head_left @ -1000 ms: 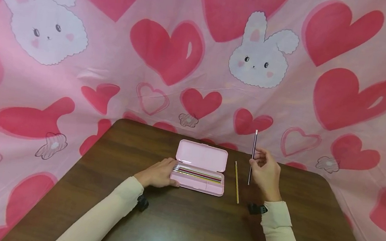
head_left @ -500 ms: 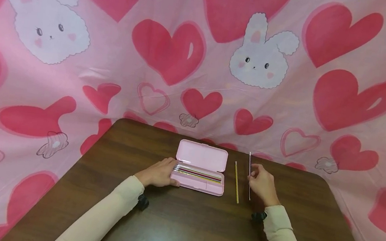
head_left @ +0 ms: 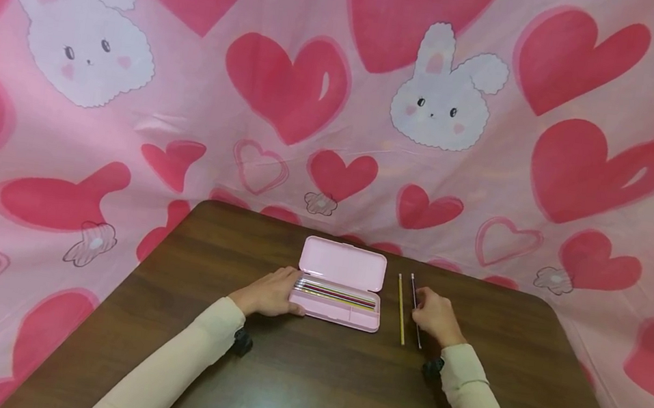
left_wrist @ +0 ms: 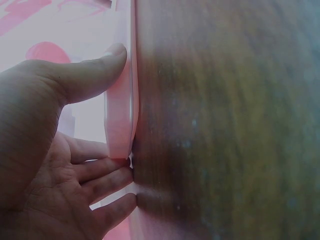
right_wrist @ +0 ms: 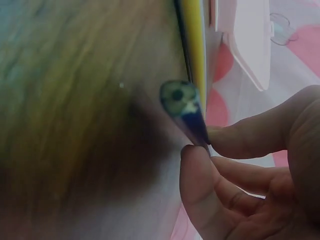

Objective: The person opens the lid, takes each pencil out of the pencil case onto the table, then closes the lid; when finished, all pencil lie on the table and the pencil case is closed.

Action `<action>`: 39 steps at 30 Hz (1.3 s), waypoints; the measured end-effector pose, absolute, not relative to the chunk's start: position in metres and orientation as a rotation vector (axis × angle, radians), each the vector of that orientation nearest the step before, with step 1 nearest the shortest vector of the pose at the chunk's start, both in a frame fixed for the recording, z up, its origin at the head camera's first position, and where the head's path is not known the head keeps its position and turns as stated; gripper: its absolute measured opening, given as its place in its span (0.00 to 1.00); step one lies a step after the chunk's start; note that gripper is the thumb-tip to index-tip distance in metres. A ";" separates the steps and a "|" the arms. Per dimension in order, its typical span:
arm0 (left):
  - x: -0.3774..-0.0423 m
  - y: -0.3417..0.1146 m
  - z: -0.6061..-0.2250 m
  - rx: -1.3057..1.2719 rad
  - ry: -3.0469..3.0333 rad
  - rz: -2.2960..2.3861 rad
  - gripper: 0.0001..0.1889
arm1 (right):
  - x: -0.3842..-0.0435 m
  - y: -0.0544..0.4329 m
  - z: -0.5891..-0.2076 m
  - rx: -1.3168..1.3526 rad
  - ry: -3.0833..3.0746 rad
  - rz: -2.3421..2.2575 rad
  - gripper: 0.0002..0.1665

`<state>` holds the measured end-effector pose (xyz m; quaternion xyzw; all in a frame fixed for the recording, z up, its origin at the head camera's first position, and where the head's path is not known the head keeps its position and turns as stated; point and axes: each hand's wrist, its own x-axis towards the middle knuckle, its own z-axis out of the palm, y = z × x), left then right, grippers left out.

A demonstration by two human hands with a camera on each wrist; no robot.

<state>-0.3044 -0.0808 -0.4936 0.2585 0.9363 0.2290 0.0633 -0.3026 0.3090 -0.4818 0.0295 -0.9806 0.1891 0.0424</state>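
A pink pencil case [head_left: 325,310] lies open on the table with several pencils [head_left: 336,294] side by side in its rear compartment. My left hand [head_left: 270,292] holds its left end. In the left wrist view the thumb [left_wrist: 97,75] is against the case's front wall and the fingers reach around the end. To the right, my right hand [head_left: 438,315] pinches a dark pencil [head_left: 414,288] between thumb and fingertips, low over the table. The right wrist view shows that pencil's flat end [right_wrist: 179,97] pointing at the camera. A yellow pencil [head_left: 401,310] lies just left of it.
The case's lid [head_left: 342,265] leans back behind its tray. A small divider splits the front compartment. The brown wooden table [head_left: 302,394] meets a pink curtain [head_left: 292,89] printed with hearts and rabbits along its back edge.
The right hand has lowered the dark pencil from upright to nearly flat, bringing it down and left beside the yellow pencil. The left hand and the case have stayed in place.
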 end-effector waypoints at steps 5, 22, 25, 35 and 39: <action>-0.304 -0.081 -0.493 0.781 2.826 0.687 0.46 | -0.305 0.306 -0.483 0.069 -3.054 0.577 0.31; -0.304 -0.080 -0.492 0.753 2.822 0.696 0.45 | -0.311 0.301 -0.483 0.048 -3.099 0.699 0.32; -0.304 -0.080 -0.492 0.747 2.822 0.706 0.45 | -0.310 0.301 -0.484 0.046 -3.101 0.713 0.32; -0.304 -0.080 -0.490 0.758 2.817 0.704 0.46 | -0.312 0.304 -0.480 0.049 -2.856 0.735 0.17; -0.305 -0.080 -0.491 0.764 2.818 0.698 0.45 | -0.313 0.302 -0.476 0.005 -2.586 0.773 0.12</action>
